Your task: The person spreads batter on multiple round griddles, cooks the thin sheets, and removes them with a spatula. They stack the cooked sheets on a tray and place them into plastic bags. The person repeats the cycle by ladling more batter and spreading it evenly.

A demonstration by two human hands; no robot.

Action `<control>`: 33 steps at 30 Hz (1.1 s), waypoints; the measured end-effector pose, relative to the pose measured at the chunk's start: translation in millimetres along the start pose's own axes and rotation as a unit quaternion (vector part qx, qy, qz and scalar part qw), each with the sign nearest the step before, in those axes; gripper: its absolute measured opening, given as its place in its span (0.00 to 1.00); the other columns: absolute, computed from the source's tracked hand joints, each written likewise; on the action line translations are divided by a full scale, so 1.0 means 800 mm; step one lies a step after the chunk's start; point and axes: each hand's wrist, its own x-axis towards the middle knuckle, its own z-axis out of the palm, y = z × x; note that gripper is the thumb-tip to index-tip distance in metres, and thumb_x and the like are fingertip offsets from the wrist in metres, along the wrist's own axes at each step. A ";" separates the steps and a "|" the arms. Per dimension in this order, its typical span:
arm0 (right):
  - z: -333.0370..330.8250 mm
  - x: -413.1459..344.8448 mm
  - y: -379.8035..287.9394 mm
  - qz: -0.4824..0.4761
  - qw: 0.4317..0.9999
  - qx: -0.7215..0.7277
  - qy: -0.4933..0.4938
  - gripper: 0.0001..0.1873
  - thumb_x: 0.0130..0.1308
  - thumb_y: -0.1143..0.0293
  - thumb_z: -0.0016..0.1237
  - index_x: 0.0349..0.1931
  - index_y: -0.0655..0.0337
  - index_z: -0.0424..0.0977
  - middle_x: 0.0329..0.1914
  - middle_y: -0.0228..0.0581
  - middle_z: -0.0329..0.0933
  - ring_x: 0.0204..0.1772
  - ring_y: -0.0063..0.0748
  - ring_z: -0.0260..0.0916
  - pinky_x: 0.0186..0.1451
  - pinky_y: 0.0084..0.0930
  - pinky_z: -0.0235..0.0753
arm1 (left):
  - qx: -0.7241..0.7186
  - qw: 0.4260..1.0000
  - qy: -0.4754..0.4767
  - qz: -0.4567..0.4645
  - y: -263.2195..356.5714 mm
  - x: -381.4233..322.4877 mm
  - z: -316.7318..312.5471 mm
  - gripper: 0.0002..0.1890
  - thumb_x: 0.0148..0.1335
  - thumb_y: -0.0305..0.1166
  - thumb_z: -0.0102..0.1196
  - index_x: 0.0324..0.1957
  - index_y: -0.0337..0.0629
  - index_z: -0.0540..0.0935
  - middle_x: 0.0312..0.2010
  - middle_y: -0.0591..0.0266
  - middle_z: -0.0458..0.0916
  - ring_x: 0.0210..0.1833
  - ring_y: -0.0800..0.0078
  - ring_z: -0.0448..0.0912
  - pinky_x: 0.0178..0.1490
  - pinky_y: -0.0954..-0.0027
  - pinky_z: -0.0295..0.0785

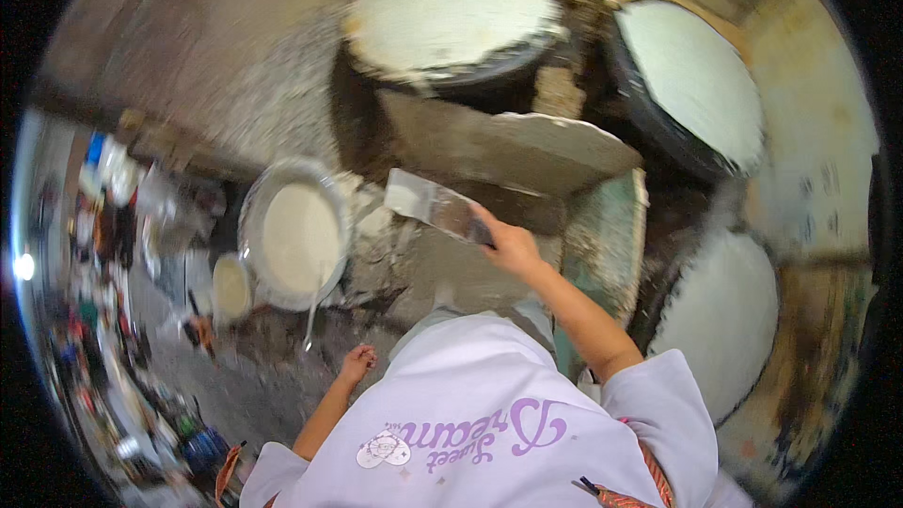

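Observation:
My right hand (515, 245) grips the dark handle of a broad, flat-bladed scraper (443, 206). Its pale blade points up and left over the grey space in front of me, apart from the vessels. Low on the left, beside my shirt, hangs my left hand (358, 361) with its fingers curled and nothing visible in them. Above it, a wide basin (248, 226) holds an off-white liquid (300, 236). A thin light-coloured handle (311, 321) sticks out over the basin's near rim.
Large round dark-rimmed vessels with white tops stand at the back (455, 17), right back (691, 85) and right (719, 324). An upright grey panel (508, 144) and a greenish panel (607, 247) edge my space. Left are a small tub (231, 286) and blurred clutter (106, 339).

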 end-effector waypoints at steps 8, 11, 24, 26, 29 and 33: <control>0.247 0.218 -0.157 0.019 0.923 -0.373 -0.096 0.08 0.59 0.69 0.46 0.38 0.55 0.76 0.40 0.40 0.73 0.37 0.34 0.78 0.30 0.28 0.77 | 0.005 0.997 0.061 0.052 -0.199 -0.059 -0.139 0.10 0.61 0.29 0.51 0.44 0.38 0.75 0.32 0.64 0.78 0.30 0.74 0.75 0.32 0.72 0.73; 0.205 0.193 -0.107 0.063 0.927 -0.343 -0.134 0.12 0.61 0.73 0.42 0.45 0.59 0.69 0.42 0.45 0.73 0.40 0.45 0.77 0.36 0.37 0.78 | -0.084 0.990 0.087 -0.070 -0.214 -0.053 -0.152 0.11 0.61 0.33 0.51 0.44 0.40 0.74 0.32 0.64 0.78 0.29 0.73 0.76 0.31 0.72 0.72; 0.155 -0.130 0.001 0.359 0.828 0.388 0.190 0.09 0.62 0.68 0.46 0.33 0.64 0.66 0.19 0.43 0.70 0.19 0.32 0.69 0.22 0.29 0.69 | -0.314 0.944 0.015 -0.099 0.002 0.070 -0.192 0.22 0.63 0.54 0.43 0.47 0.49 0.73 0.29 0.66 0.75 0.29 0.69 0.76 0.29 0.68 0.71; 0.154 -0.199 0.027 0.412 0.723 0.461 0.307 0.10 0.65 0.66 0.44 0.34 0.63 0.66 0.16 0.39 0.69 0.17 0.28 0.66 0.21 0.26 0.67 | -0.281 0.953 -0.003 -0.116 0.032 0.078 -0.176 0.19 0.64 0.52 0.44 0.45 0.51 0.73 0.26 0.68 0.74 0.25 0.70 0.74 0.28 0.69 0.69; 0.120 -0.344 0.086 0.413 0.619 0.455 0.489 0.13 0.65 0.62 0.44 0.37 0.64 0.65 0.16 0.38 0.69 0.18 0.28 0.68 0.21 0.25 0.69 | -0.230 0.956 -0.005 -0.185 0.062 0.098 -0.162 0.10 0.65 0.45 0.44 0.34 0.53 0.72 0.16 0.74 0.66 0.18 0.78 0.64 0.24 0.70 0.65; 0.084 -0.601 0.109 0.627 0.565 0.390 0.368 0.22 0.65 0.59 0.43 0.43 0.75 0.67 0.24 0.49 0.73 0.16 0.34 0.65 0.18 0.34 0.65 | -0.286 0.934 -0.022 -0.214 0.085 0.128 -0.136 0.11 0.65 0.42 0.43 0.30 0.51 0.71 0.13 0.75 0.64 0.14 0.80 0.63 0.20 0.74 0.62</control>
